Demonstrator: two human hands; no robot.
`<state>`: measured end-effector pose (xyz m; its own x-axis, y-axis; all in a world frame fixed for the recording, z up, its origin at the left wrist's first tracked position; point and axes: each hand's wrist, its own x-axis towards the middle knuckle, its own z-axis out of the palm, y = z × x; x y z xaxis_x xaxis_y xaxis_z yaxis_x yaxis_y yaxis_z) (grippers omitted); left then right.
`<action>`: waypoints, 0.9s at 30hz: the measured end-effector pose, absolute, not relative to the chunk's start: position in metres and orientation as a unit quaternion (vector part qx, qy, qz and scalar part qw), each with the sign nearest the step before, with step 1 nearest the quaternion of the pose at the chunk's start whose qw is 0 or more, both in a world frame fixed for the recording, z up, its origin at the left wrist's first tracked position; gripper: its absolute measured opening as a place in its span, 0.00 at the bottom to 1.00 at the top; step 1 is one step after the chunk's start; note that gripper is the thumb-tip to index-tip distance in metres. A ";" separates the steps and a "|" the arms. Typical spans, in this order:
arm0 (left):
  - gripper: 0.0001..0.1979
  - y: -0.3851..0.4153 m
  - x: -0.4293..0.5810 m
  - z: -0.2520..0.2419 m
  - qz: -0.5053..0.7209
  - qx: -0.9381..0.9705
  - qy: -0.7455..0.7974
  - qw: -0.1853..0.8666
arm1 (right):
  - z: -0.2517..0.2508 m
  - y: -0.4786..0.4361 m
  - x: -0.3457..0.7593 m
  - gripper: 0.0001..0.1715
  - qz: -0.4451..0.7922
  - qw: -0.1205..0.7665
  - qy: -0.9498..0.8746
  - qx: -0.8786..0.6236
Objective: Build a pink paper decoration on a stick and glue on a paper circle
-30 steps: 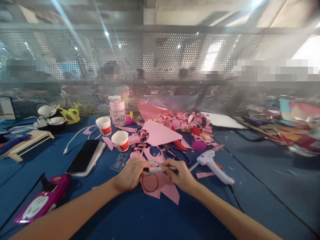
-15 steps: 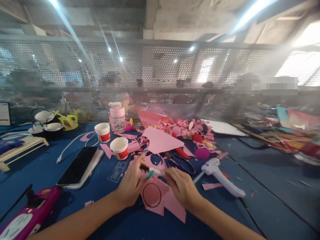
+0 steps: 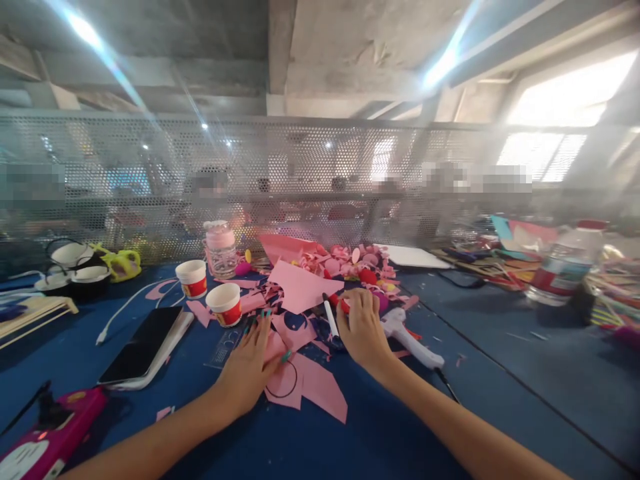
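Marker [image 3: 331, 319] | now farther forward, beside right hand [image 3: 363, 325], grip unclear | left hand [image 3: 250, 365] spread on pink paper [image 3: 287, 387]

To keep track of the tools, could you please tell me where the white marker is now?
In the head view, the white marker is slightly right of centre, immediately left of the right hand, near the large pink sheet.

Hazy perforated partition [image 3: 310, 153], probably metal

Bright window [image 3: 570, 93] at right, 2 large ceiling lights [image 3: 86, 30] flaring in streaks, hazy perforated screen [image 3: 305, 157], stretched edges
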<state>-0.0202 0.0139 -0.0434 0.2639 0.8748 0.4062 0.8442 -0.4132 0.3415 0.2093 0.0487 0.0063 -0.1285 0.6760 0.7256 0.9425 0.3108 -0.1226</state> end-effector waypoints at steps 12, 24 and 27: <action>0.27 0.011 -0.026 -0.022 0.506 0.702 0.499 0.031 | 0.008 0.041 0.206 0.09 -0.163 0.191 -0.786 -0.565; 0.39 0.018 -0.023 -0.019 0.669 0.502 0.423 0.348 | 0.030 0.060 0.215 0.13 -0.036 0.111 -0.831 -0.544; 0.43 0.019 -0.022 -0.017 0.667 0.459 0.391 0.437 | 0.030 0.066 0.215 0.15 0.014 0.101 -0.826 -0.555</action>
<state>-0.0224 0.0195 -0.0166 -0.1967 0.9424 0.2705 -0.2244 -0.3118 0.9233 0.2146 0.0659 0.0301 -0.3643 0.9190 0.1509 0.9132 0.3843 -0.1354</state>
